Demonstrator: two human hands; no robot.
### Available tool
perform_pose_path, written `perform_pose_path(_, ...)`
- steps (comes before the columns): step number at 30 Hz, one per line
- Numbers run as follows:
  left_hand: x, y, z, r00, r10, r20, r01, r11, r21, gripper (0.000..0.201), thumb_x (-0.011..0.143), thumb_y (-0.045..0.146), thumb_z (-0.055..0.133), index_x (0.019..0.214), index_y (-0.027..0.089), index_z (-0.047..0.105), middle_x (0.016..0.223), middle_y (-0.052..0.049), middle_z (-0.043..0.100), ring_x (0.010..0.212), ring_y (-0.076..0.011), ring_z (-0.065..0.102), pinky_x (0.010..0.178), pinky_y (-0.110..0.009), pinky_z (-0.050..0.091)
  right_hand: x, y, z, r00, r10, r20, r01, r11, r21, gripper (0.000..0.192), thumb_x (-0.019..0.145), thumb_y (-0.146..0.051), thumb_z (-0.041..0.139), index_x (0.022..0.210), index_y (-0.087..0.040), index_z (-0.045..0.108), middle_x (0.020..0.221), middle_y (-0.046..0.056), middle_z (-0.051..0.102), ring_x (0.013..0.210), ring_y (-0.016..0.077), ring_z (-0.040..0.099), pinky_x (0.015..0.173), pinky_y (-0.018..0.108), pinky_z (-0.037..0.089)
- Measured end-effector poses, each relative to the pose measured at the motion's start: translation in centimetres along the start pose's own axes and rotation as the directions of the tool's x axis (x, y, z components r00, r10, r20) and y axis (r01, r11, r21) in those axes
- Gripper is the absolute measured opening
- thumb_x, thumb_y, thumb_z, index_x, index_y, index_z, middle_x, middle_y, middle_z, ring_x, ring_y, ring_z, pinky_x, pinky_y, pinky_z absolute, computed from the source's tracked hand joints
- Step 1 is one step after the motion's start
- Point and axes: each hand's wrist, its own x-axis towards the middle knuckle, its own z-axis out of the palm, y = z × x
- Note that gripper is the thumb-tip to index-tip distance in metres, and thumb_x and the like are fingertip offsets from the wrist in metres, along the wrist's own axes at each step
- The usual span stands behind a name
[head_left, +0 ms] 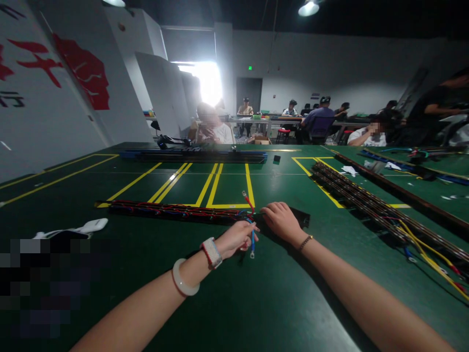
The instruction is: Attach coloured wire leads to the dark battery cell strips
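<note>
A long, narrow black bar (176, 211) with red and blue wires along it lies across the table in front of me. At its right part, my left hand (238, 238) closes its fingers around a short blue cable (252, 240) with a metal ring lug. A red cable (249, 201), also ending in a lug, sticks up just beyond those fingers. My right hand (282, 218) is wrapped over the bar near its black right end (302, 218); its fingertips are partly hidden.
Yellow tape lines (209, 186) mark the green table (205, 303). Wired brown bars (351, 198) with yellow cables (421, 244) lie at the right. Long dark blue and black bars (198, 155) lie at the far edge. A white object (95, 225) sits left. People sit beyond.
</note>
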Motion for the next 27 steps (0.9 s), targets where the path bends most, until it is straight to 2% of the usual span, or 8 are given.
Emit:
perform_pose_path(3, 0.2, 0.4, -0.6, 1.000, 0.003, 0.002, -0.003, 0.981, 0.196, 0.036, 0.086, 0.048, 0.045, 0.086, 0.013, 0.053, 0.059, 0.001, 0.056, 0.033, -0.0043, 0.037, 0.035, -0.018, 0.021, 0.2, -0.1, 0.0, 1.000, -0.010, 0.009, 0.010, 1.000, -0.021, 0.026, 0.092, -0.022, 0.040, 0.108, -0.018, 0.060, 0.098, 0.010, 0.061, 0.096, 0.0212, 0.049, 0.088, 0.033, 0.030)
perform_pose_path(6, 0.4, 0.9, -1.4, 1.000, 0.015, 0.014, -0.020, 0.922, 0.386, 0.034, 0.084, 0.045, 0.050, 0.078, 0.013, 0.057, 0.052, 0.002, 0.053, 0.031, -0.0045, 0.033, 0.035, -0.019, 0.019, 0.1, -0.1, 0.0, 1.000, -0.017, 0.011, 0.017, 0.999, -0.039, 0.026, 0.092, -0.021, 0.040, 0.107, -0.018, 0.060, 0.098, 0.009, 0.061, 0.095, 0.0212, 0.049, 0.088, 0.034, 0.030)
perform_pose_path(11, 0.4, 2.1, -3.0, 0.989, 0.041, 0.139, -0.116, 0.799, 0.590, 0.034, 0.079, 0.041, 0.057, 0.060, 0.014, 0.060, 0.047, 0.001, 0.051, 0.039, -0.0063, 0.043, 0.042, -0.018, 0.029, 0.0, -0.1, -0.1, 1.000, -0.021, 0.016, 0.022, 0.999, -0.039, 0.025, 0.091, -0.021, 0.041, 0.106, -0.018, 0.061, 0.096, 0.009, 0.061, 0.093, 0.0213, 0.050, 0.088, 0.034, 0.031)
perform_pose_path(14, 0.4, 2.2, -3.3, 0.981, -0.029, 0.190, -0.088, 0.813, 0.576, 0.035, 0.080, 0.046, 0.054, 0.066, 0.014, 0.059, 0.051, 0.001, 0.055, 0.038, -0.0063, 0.044, 0.040, -0.018, 0.030, 0.0, -0.1, 0.0, 0.999, -0.029, 0.014, 0.029, 0.999, -0.031, 0.024, 0.091, -0.021, 0.042, 0.106, -0.018, 0.061, 0.095, 0.009, 0.061, 0.093, 0.0215, 0.051, 0.088, 0.034, 0.032)
perform_pose_path(17, 0.4, 2.0, -3.0, 0.982, -0.085, 0.171, -0.010, 0.870, 0.493, 0.042, 0.079, 0.054, 0.052, 0.073, 0.013, 0.057, 0.058, -0.002, 0.061, 0.038, -0.0073, 0.047, 0.037, -0.018, 0.028, 0.0, 0.1, 0.3, 1.000, -0.017, -0.022, 0.017, 1.000, 0.014, 0.024, 0.090, -0.020, 0.043, 0.105, -0.018, 0.062, 0.096, 0.009, 0.062, 0.094, 0.0219, 0.052, 0.089, 0.036, 0.033)
perform_pose_path(20, 0.4, 1.8, -2.7, 0.984, -0.118, 0.132, 0.057, 0.917, 0.395, 0.048, 0.077, 0.059, 0.052, 0.071, 0.011, 0.055, 0.063, -0.005, 0.063, 0.041, -0.0089, 0.053, 0.036, -0.018, 0.030, 0.5, 0.2, 0.0, 0.993, 0.058, -0.099, -0.040, 0.984, 0.173, 0.027, 0.091, -0.017, 0.039, 0.110, -0.018, 0.059, 0.097, 0.009, 0.063, 0.094, 0.0215, 0.054, 0.088, 0.037, 0.037)
perform_pose_path(23, 0.4, 1.5, -2.5, 0.977, -0.156, 0.145, 0.106, 0.947, 0.302, 0.045, 0.077, 0.056, 0.055, 0.074, 0.011, 0.056, 0.061, -0.004, 0.062, 0.042, -0.0095, 0.055, 0.037, -0.019, 0.034, 1.6, -0.4, -1.3, 0.978, 0.147, -0.151, -0.065, 0.892, 0.447, 0.029, 0.093, -0.021, 0.036, 0.118, -0.019, 0.052, 0.101, 0.008, 0.062, 0.095, 0.0197, 0.056, 0.086, 0.036, 0.042)
perform_pose_path(27, 0.5, 1.2, -2.4, 0.972, -0.163, 0.167, 0.126, 0.969, 0.213, 0.040, 0.076, 0.051, 0.059, 0.082, 0.011, 0.056, 0.056, -0.003, 0.060, 0.045, -0.0118, 0.057, 0.041, -0.020, 0.040, 3.4, -2.4, -4.0, 0.981, 0.107, -0.159, 0.032, 0.728, 0.684, 0.043, 0.089, -0.033, 0.050, 0.130, -0.023, 0.040, 0.116, 0.007, 0.058, 0.103, 0.0184, 0.055, 0.090, 0.035, 0.044)
